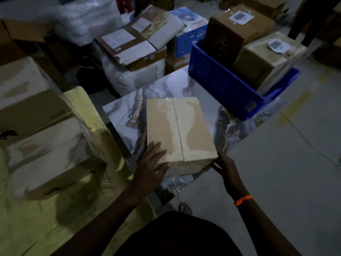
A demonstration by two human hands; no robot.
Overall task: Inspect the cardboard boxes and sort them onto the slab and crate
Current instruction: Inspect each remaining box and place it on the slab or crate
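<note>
Centrally, a taped tan cardboard box [179,130] lies on the marbled grey slab [125,111], long axis running up-frame. Left hand [151,163] rests flat on its lower-left corner; right hand [226,167] touches lower-right, grip unclear.

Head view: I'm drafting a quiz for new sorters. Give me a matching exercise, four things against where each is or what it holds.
Things
1. taped box
2. blue crate
3. orange band
4. left hand

Places
a. around the wrist of the right hand
b. on the marble slab
c. flat on the taped box's near left corner
d. holding two labelled boxes

Pairs: 1-b; 2-d; 3-a; 4-c
</note>
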